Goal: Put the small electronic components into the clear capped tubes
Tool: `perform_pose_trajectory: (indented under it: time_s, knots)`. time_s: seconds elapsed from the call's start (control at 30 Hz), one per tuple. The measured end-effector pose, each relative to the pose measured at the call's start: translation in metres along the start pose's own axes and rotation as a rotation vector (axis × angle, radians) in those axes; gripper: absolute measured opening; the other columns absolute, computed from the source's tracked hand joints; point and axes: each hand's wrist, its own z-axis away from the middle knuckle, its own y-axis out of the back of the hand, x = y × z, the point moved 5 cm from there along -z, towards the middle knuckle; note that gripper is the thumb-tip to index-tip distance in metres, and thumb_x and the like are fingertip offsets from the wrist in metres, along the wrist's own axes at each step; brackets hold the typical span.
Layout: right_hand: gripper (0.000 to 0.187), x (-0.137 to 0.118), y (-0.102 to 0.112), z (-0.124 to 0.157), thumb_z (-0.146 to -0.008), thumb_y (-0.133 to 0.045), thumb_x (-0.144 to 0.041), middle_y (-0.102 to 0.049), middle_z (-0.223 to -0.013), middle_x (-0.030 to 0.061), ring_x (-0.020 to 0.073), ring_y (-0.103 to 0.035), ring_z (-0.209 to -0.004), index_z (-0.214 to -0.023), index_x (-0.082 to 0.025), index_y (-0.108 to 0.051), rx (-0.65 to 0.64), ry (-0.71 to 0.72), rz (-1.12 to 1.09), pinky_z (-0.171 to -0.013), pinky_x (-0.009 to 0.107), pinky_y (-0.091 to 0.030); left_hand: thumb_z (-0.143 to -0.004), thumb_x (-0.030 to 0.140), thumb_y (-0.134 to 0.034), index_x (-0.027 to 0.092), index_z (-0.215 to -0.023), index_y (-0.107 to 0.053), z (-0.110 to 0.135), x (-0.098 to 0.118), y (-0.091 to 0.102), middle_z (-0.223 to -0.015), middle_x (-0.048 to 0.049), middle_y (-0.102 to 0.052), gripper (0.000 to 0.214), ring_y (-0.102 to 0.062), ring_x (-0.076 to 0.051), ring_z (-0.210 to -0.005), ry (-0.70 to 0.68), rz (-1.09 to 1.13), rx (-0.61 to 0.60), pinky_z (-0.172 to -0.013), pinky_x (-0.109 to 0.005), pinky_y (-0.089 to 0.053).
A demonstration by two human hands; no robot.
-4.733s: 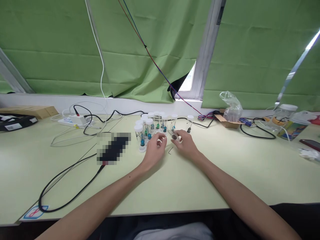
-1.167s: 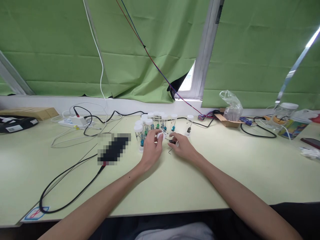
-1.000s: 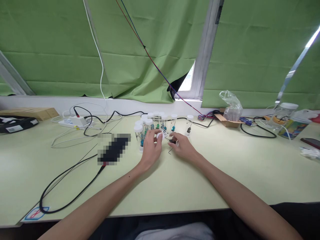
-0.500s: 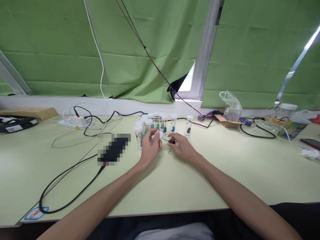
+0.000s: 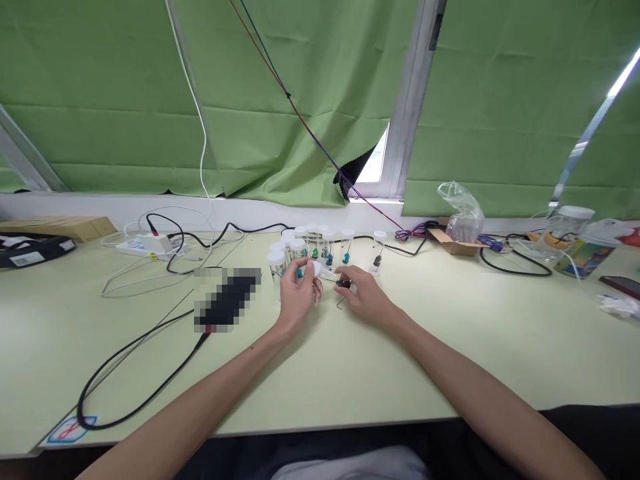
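My left hand is closed, its thumb and fingers pinching a white cap. Something clear, like the wall of a tube, stretches from the cap toward the other hand. My right hand curls its fingers around a clear tube with a dark needle hub showing between thumb and fingertips; the fingers hide much of it. Below them a thin bent metal needle sticks out. Behind both hands stand several clear white-lidded tubes holding needles with blue or green hubs. One tube on the right contains a dark hub.
A black pixelated device with a looping black cable lies left of my hands. Farther left are a power strip and tangled cables. At the back right stand an open cardboard box with a plastic bag and a clear jar.
My left hand has turned slightly, tilting the white cap, so more of the clear wall shows between the hands. The right hand has hardly moved.
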Motion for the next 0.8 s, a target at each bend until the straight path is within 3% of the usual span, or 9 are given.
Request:
perform_pose_trajectory:
  time_s: [0.13,0.47,0.67,0.8]
  knots:
    - [0.028,-0.0004,0.0014,0.0003,-0.089,-0.057,-0.018,-0.06,-0.097,0.0075,0.0184,-0.057,-0.085,-0.117,-0.018,-0.056,0.008,0.013,-0.002,-0.081,0.034,-0.047,-0.084,0.045,-0.061,0.019,-0.091,-0.055,-0.0006,0.0029,-0.0004,-0.081,-0.0002,-0.056,0.027,-0.049,-0.006,-0.041,0.002,0.013,0.014,-0.03,-0.02,-0.032]
    - [0.03,0.0021,0.0019,0.001,-0.089,-0.057,-0.018,-0.06,-0.101,0.0083,0.019,-0.058,-0.088,-0.118,-0.019,-0.056,0.005,0.035,-0.015,-0.084,0.035,-0.047,-0.081,0.046,-0.062,0.018,-0.09,-0.057,-0.002,-0.0003,0.0014,-0.081,0.0003,-0.056,0.03,-0.046,-0.004,-0.041,0.078,0.015,0.072,-0.029,-0.018,-0.026]
    - [0.03,0.0044,0.0017,0.0014,-0.089,-0.057,-0.018,-0.06,-0.101,0.0081,0.0195,-0.059,-0.089,-0.119,-0.019,-0.055,0.008,0.046,-0.028,-0.084,0.036,-0.048,-0.083,0.044,-0.059,0.018,-0.092,-0.058,-0.0024,-0.0023,0.0031,-0.073,0.0019,-0.054,0.027,-0.045,-0.005,-0.041,0.125,-0.01,0.072,-0.03,-0.018,-0.025]
    - [0.03,0.0048,0.0023,0.0014,-0.089,-0.057,-0.018,-0.06,-0.099,0.0077,0.0192,-0.058,-0.087,-0.118,-0.02,-0.055,0.005,0.055,-0.03,-0.082,0.036,-0.048,-0.086,0.044,-0.056,0.019,-0.094,-0.057,-0.0018,-0.0033,0.002,-0.055,0.0052,-0.049,0.026,-0.041,-0.008,-0.037,0.138,-0.02,0.034,-0.031,-0.019,-0.028]
